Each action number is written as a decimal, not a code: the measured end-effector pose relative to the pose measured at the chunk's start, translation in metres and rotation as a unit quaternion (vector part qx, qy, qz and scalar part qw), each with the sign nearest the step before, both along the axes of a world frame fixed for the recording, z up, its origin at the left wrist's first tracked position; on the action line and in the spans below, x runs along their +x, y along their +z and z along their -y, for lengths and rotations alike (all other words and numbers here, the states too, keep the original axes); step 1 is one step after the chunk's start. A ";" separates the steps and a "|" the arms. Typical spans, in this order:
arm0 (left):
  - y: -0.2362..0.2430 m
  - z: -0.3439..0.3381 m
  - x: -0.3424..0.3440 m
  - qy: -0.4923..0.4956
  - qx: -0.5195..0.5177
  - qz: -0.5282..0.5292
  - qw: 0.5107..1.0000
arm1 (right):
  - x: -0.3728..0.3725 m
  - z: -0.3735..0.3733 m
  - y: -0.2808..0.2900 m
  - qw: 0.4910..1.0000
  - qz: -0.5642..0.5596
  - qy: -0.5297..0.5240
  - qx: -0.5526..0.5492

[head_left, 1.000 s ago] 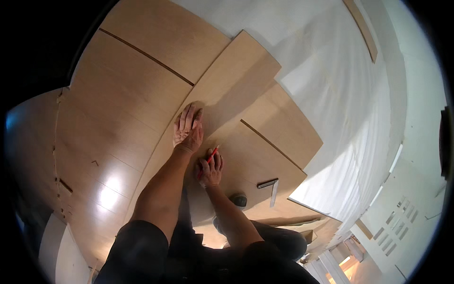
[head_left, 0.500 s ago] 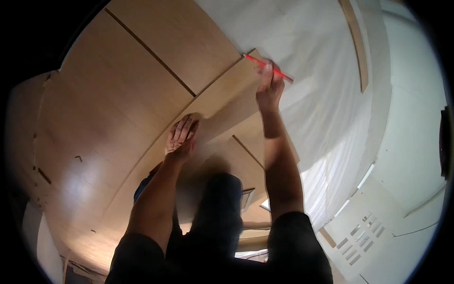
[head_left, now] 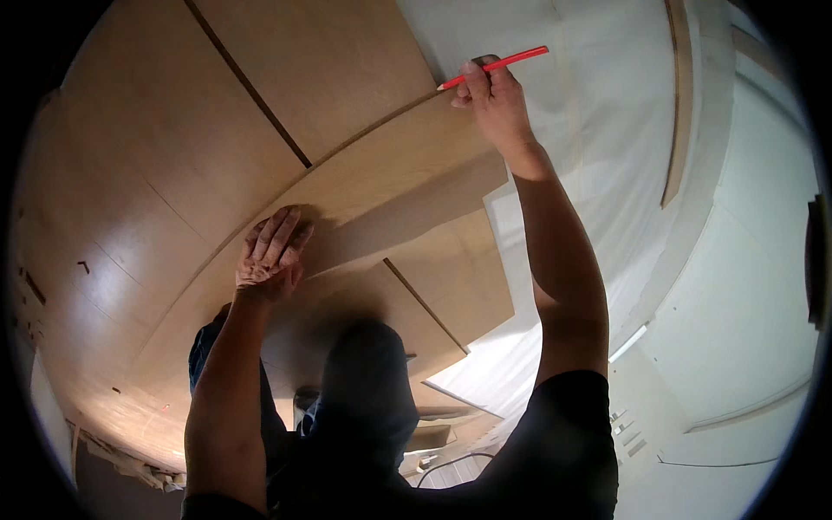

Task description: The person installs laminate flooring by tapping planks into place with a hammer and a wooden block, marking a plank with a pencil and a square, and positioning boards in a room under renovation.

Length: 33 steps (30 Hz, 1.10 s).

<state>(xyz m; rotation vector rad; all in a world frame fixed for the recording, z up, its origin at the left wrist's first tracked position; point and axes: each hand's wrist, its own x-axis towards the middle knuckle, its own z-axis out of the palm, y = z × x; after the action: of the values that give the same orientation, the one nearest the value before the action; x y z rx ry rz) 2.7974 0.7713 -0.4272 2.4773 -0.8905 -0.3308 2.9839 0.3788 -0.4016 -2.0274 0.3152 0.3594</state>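
Observation:
My right hand (head_left: 501,108) grips a red carpenter's pencil (head_left: 525,55) between thumb and fingers. The pencil's pale tip is at the far right corner of a long plywood board (head_left: 390,143), close to the seam. Flat on that same board lies my left hand (head_left: 270,253), fingers stretched out beside the seam with the larger plywood panels (head_left: 156,130). A dark shadow crosses the board between my hands.
White sheeting (head_left: 598,139) spreads to the right, with a narrow wood strip (head_left: 679,104) on it. A dark slot (head_left: 251,87) runs between the far panels. My knee (head_left: 368,373) is over the nearer plywood. A pale wall (head_left: 737,286) rises at the right.
The view has shifted. My right hand has turned, so the pencil now slants up to the right instead of down; its tip stays by the board's corner. My left hand remains on the board.

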 end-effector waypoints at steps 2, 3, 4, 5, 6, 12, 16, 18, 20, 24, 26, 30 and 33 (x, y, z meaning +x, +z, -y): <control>-0.001 0.002 -0.001 -0.002 0.018 0.019 1.000 | 0.002 0.001 0.002 0.999 0.007 0.016 -0.029; -0.003 0.002 -0.003 -0.002 0.016 0.015 1.000 | 0.002 0.001 0.001 0.999 0.010 0.025 -0.043; -0.006 0.002 -0.004 -0.002 0.013 0.010 1.000 | 0.001 0.003 0.000 0.999 0.008 0.035 -0.041; -0.008 0.001 -0.006 -0.002 0.010 0.005 1.000 | 0.002 0.003 0.000 0.999 0.000 0.035 -0.040; -0.007 0.001 -0.006 0.000 0.010 -0.007 1.000 | 0.004 0.004 0.002 0.999 -0.007 0.036 -0.039; -0.008 0.001 -0.005 -0.015 0.036 0.021 0.999 | 0.011 0.007 0.001 0.994 0.002 0.091 -0.063; -0.007 0.002 -0.004 -0.011 0.033 0.029 0.999 | 0.012 0.006 0.003 0.993 -0.009 0.094 -0.064; -0.009 0.001 -0.006 -0.006 0.031 0.030 0.999 | 0.012 0.006 0.002 0.992 0.001 0.106 -0.071; -0.009 0.002 -0.005 -0.007 0.027 0.023 0.999 | 0.011 0.007 0.002 0.994 0.003 0.091 -0.061; -0.010 0.000 -0.005 -0.015 0.036 0.021 0.999 | 0.010 0.010 -0.006 0.999 0.006 0.042 -0.027; -0.012 -0.001 -0.005 -0.014 0.022 0.008 1.000 | 0.011 0.008 -0.003 0.998 -0.013 0.054 -0.036; -0.008 0.001 -0.005 -0.008 0.025 0.004 1.000 | 0.008 0.005 -0.003 0.996 0.009 0.071 -0.058; -0.008 0.000 -0.007 -0.009 0.023 0.005 1.000 | 0.007 0.007 -0.007 0.993 0.024 0.088 -0.078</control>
<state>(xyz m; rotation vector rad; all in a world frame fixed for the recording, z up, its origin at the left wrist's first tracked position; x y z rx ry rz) 2.7907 0.7716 -0.4350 2.5158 -0.9194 -0.3483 2.9913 0.3720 -0.4089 -2.2202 0.1387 0.4041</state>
